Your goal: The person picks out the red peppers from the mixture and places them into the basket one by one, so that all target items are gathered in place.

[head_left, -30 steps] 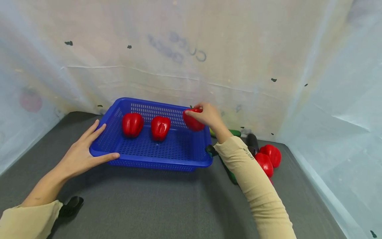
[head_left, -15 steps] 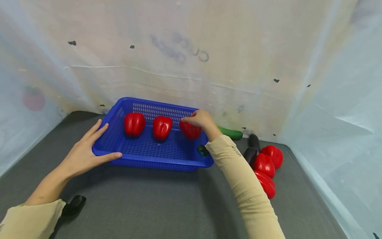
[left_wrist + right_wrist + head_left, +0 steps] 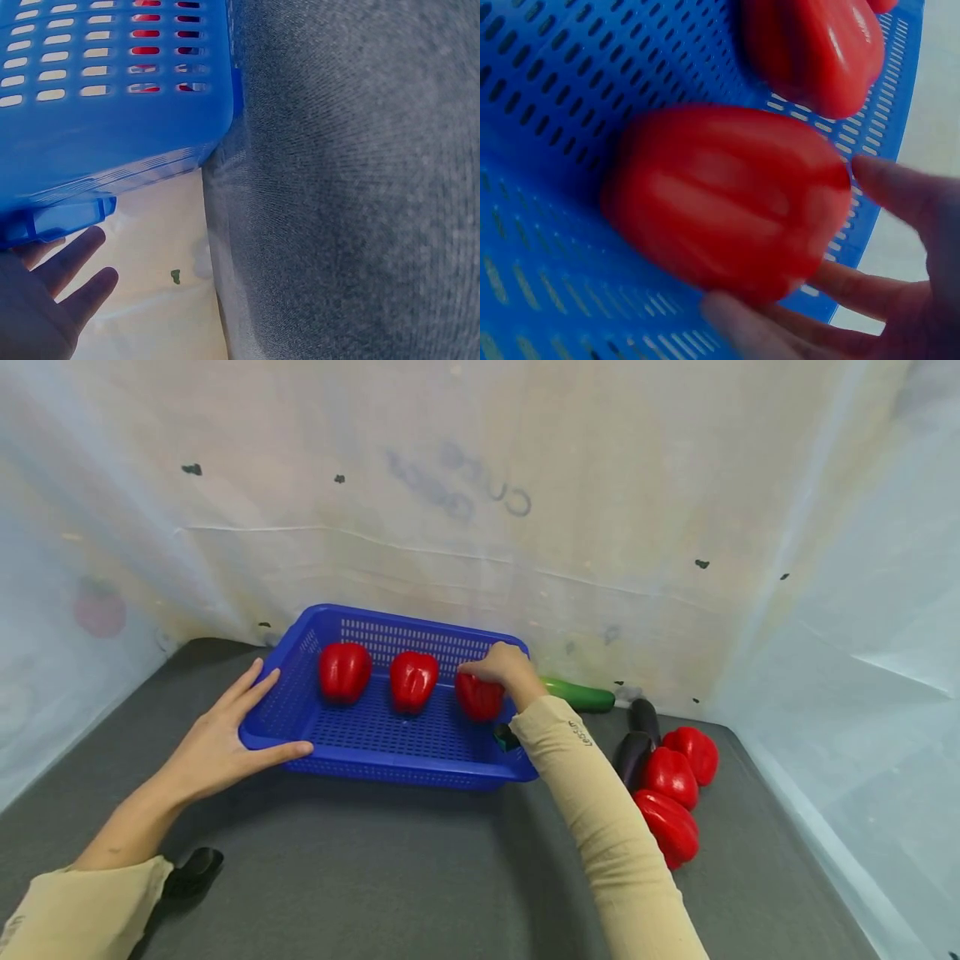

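Observation:
My right hand [image 3: 504, 672] holds a red bell pepper [image 3: 478, 698] low at the right end of a blue perforated basket [image 3: 405, 760]. In the right wrist view, the thumb and fingers lie around one end of that pepper [image 3: 727, 202]. Two more red bell peppers, one on the left [image 3: 345, 672] and one in the middle [image 3: 413, 682], lie inside the basket. My left hand [image 3: 217, 735] rests at the basket's left end with fingers spread and fairly straight, the thumb along the front rim. In the left wrist view, its fingers [image 3: 71, 262] are beside the basket's rim.
Right of the basket, several red bell peppers [image 3: 671, 777] lie beside dark eggplants [image 3: 634, 756]. A green zucchini [image 3: 581, 695] lies behind, near the plastic sheet wall [image 3: 615, 527]. Dark grey cloth [image 3: 375, 868] covers the table.
My right hand has lowered the pepper from the basket's back right rim down into its right end. The left hand keeps its place on the basket. The whole view has shifted slightly.

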`<state>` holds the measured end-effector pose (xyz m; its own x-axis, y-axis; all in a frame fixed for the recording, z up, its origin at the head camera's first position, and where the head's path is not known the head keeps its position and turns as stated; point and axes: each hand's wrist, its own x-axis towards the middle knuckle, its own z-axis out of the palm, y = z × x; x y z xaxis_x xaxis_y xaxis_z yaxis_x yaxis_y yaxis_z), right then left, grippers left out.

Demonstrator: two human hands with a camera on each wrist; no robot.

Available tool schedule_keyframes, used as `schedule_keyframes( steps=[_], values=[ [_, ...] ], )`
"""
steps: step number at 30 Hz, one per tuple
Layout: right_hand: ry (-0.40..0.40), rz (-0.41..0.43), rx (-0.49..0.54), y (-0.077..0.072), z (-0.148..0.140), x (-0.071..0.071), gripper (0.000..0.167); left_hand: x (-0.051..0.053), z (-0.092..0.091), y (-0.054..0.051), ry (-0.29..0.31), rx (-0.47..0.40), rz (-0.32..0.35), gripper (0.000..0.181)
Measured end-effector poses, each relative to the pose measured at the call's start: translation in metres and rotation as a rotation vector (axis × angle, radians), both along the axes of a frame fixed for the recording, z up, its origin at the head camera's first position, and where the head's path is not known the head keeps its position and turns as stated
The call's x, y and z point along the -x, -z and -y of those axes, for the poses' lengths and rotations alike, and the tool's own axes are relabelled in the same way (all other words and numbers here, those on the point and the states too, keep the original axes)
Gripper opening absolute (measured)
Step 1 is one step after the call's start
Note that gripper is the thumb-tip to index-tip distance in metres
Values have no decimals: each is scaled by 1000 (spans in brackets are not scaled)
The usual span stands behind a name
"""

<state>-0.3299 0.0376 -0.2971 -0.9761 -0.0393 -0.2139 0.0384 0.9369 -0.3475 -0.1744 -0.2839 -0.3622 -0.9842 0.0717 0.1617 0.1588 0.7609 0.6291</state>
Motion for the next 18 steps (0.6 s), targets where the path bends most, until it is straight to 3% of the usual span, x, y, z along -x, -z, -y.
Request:
schedule_keyframes(
  steps=[4,7,14,18],
  values=[
    [2,11,11,1,-3,1,40,0,0,0,4,-1,1,107],
    [-45,19,13,-1,-6,-1,40,0,0,1,4,-1,3,107],
    [-352,4,-65,-8,-20,-5,52,0,-1,1,-2,6,-2,107],
    [-421,18,-45,-14,-26,-8,55,0,-1,1,-5,8,-2,107]
  ],
)
